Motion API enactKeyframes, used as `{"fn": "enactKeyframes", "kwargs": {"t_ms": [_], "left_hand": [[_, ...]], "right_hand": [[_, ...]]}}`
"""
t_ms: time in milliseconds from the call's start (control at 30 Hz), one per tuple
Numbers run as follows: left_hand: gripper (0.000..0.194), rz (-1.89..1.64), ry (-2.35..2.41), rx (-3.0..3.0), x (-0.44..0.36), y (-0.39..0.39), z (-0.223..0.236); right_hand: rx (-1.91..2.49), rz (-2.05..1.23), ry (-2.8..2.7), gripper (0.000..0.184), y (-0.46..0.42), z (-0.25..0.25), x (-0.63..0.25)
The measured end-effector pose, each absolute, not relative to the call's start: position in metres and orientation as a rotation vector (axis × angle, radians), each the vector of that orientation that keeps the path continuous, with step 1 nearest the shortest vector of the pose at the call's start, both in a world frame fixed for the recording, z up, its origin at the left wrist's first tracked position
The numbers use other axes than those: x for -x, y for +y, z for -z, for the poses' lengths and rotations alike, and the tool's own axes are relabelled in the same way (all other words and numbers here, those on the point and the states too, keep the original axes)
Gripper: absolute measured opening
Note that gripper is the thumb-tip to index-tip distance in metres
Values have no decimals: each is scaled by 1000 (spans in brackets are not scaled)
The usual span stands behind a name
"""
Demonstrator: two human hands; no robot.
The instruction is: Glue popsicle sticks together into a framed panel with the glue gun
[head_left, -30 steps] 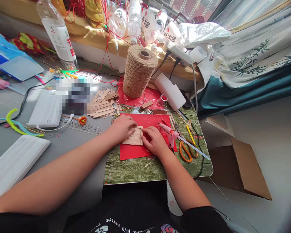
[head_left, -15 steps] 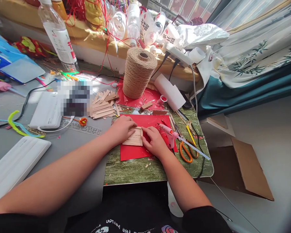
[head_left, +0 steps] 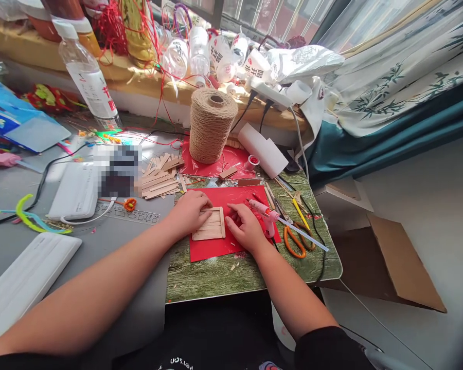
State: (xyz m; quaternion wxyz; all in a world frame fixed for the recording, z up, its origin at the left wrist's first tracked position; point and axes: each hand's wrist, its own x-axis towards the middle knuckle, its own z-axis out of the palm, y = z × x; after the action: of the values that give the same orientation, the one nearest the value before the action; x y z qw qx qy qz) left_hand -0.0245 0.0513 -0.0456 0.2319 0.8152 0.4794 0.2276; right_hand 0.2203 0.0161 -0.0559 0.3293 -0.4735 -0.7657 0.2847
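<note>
A small square panel of wooden craft sticks (head_left: 212,228) lies on a red sheet (head_left: 204,251), with raised strips along its edges. My left hand (head_left: 192,211) is closed on the panel's upper left side, thumb and fingertips over its edge. Just off the right edge, my right hand (head_left: 244,224) has thumb and forefinger parted and holds nothing. A pink glue gun (head_left: 268,214) with a long clear glue stick rests beside the right hand. Beyond it lie orange-handled scissors (head_left: 294,241) and a yellow-handled tool (head_left: 300,213).
Loose craft sticks (head_left: 160,181) are heaped to the left of a large twine spool (head_left: 212,126). White power banks (head_left: 75,191) lie on the grey table at left. A cable runs along the right, past a cardboard box (head_left: 403,262). Bottles (head_left: 90,82) and cords crowd the back.
My right fingers have come away from the panel's right edge, leaving a gap. My left hand stays at the panel's left side. The view has shifted slightly.
</note>
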Motion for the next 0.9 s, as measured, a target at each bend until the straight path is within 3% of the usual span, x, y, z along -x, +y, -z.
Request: {"fn": "enactKeyframes", "kwargs": {"t_ms": [267, 433, 667, 900], "left_hand": [[20, -921, 1159, -1765, 17, 38, 24], [14, -1007, 1096, -1919, 14, 27, 14], [34, -1185, 859, -2187, 15, 22, 10], [22, -1259, 788, -2258, 14, 21, 6]], "right_hand": [[1132, -1029, -1668, 25, 17, 52, -217], [1007, -750, -1801, 13, 15, 40, -221], [836, -540, -1922, 27, 12, 36, -220], [765, -502, -1989, 31, 13, 38, -217]]}}
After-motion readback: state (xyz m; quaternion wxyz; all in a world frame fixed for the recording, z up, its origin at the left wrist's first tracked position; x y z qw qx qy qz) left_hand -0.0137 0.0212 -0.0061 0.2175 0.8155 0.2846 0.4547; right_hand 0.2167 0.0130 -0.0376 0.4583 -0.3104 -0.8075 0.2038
